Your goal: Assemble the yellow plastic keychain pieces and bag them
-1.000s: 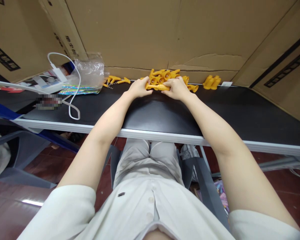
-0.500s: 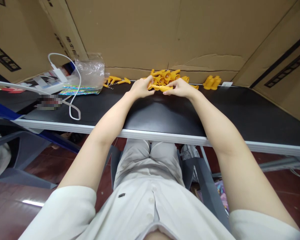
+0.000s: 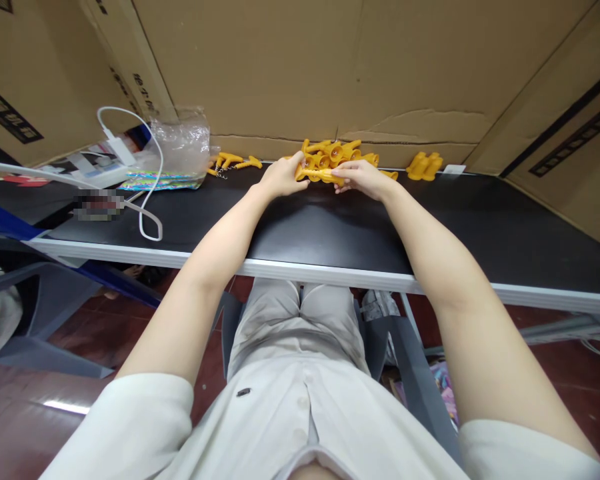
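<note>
Hands meet at the far edge of the black table: left hand and right hand each pinch an end of a long yellow plastic piece, beside the yellow pile. Carton lettering is unreadable.

A black tabletop with a pale front edge ran across the view. Large brown cardboard sheets stood behind it as a wall. Below lay a dark red tiled floor, with a grey plastic chair at left.
</note>
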Motion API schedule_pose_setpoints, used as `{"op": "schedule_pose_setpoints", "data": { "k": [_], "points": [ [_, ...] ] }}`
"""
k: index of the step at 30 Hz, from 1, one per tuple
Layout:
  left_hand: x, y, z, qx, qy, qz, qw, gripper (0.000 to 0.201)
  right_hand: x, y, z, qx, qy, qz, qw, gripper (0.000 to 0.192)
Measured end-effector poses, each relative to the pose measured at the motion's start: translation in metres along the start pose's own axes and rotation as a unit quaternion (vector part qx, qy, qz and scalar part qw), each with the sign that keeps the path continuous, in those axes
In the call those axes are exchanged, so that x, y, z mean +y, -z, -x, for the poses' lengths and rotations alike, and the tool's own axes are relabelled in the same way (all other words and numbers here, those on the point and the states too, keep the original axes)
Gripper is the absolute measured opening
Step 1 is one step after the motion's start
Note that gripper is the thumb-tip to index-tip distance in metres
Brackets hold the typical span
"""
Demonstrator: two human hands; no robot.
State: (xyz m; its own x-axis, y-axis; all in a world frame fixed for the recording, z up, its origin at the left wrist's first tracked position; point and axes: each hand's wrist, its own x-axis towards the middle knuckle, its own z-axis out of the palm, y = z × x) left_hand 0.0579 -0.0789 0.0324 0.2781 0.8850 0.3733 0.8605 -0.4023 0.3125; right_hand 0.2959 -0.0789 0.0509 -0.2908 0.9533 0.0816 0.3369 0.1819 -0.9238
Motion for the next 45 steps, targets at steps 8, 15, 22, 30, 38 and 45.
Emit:
{"op": "schedule_pose_setpoints", "data": {
  "k": [8,15,22,30,38,45],
  "points": [
    [-0.0014,-0.0006,-0.0003,-0.007,-0.007,-0.002,1.000,0.049,-0.0043,-0.0029,-0.0014,0.015,-0.085,-0.068,0.994,0.031],
    [-0.0027,-0.0014,-0.0008,-0.004,-0.012,0.001,1.000,0.049,-0.0037,-0.0013,-0.0001,0.010,-0.072,-0.060,0.996,0.031],
    [-0.0034,-0.0027,-0.0015,0.000,-0.006,0.011,1.000,0.049,-0.0021,0.0008,0.0009,0.011,-0.026,-0.050,0.998,0.040],
    [-0.0012,-0.0018,-0.0015,0.001,-0.004,0.005,1.000,0.049,-0.0041,0.0006,0.0005,0.011,-0.016,-0.043,0.999,0.033],
    [0.0005,-0.0021,-0.0012,0.001,-0.003,0.004,1.000,0.054,-0.0083,0.0009,0.0013,0.006,-0.035,-0.041,0.999,0.030],
    [-0.0002,-0.0024,-0.0015,0.002,0.001,0.008,1.000,0.054,-0.0039,0.0014,-0.0034,0.005,-0.041,-0.058,0.997,0.030]
  ]
}}
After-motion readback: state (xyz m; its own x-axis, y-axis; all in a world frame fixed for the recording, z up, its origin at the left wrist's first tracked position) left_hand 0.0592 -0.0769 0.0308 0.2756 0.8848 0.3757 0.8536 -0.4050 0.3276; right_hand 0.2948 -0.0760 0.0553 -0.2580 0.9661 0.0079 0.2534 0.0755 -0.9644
